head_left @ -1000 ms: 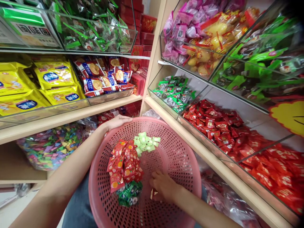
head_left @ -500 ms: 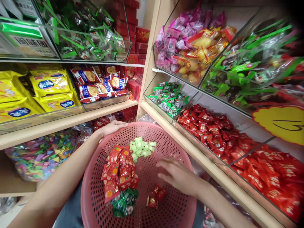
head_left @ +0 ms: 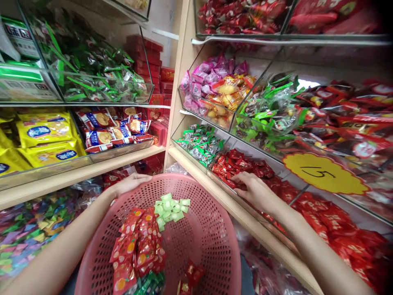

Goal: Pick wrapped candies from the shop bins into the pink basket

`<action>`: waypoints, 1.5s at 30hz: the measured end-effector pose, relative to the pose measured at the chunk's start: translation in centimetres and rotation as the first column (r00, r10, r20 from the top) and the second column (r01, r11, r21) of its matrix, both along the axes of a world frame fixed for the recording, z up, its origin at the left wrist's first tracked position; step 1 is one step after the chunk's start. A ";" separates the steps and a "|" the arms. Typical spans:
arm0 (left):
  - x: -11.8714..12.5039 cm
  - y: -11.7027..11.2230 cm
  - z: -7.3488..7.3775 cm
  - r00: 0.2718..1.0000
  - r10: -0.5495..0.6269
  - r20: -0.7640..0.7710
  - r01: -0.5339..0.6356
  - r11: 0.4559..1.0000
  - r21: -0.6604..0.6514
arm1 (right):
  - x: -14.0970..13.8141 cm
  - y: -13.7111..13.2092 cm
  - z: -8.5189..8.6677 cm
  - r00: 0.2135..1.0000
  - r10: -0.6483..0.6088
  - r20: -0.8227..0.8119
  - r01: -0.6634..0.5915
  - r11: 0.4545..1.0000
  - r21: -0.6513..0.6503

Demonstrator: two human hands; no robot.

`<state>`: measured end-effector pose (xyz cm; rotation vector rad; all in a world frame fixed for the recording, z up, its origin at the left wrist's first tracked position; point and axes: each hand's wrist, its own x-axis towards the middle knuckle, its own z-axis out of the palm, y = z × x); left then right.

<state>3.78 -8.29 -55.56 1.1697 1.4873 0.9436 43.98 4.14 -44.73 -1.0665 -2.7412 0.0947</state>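
Observation:
My left hand [head_left: 130,184] grips the far left rim of a pink perforated plastic basket [head_left: 229,229], its fingers lying along the edge. Inside the basket are red packets with orange prints [head_left: 135,246], pale green wrapped candies [head_left: 170,209], dark green wrapped candies [head_left: 150,282] and a few red wrapped candies [head_left: 193,272]. Over the front wall of a clear shelf bin reaches my right hand [head_left: 253,190], fingers apart and slightly bent. Its fingertips are at the red wrapped candies [head_left: 233,164] in that bin, and nothing shows in its grasp.
Wooden shelves [head_left: 196,172] meet in a corner beyond the basket. Bins hold green-and-silver candies [head_left: 199,141], purple packets [head_left: 202,82] and yellow packs [head_left: 46,135]. A yellow price tag [head_left: 325,173] hangs above my right forearm. Colourful wrapped pieces [head_left: 33,233] lie low left.
My right hand has left the inside of the basket and moved up and right to the red candy bin. The left hand stays on the rim. The view has tilted up and turned right.

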 end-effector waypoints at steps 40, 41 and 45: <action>0.6 -0.3 0.8 0.998 0.063 0.016 -0.062 0.996 -0.059 | -6.0 -12.5 -11.1 0.987 0.160 -0.012 -0.128 0.738 -0.663; 0.6 -0.4 0.8 0.997 0.068 0.024 -0.066 0.996 -0.062 | -6.0 -12.7 -11.8 0.986 0.166 0.022 -0.108 0.729 -0.676; 0.6 -0.4 0.8 0.998 0.068 0.003 -0.068 0.995 -0.075 | -6.6 -13.5 -12.9 0.975 0.200 0.097 -0.082 0.731 -0.678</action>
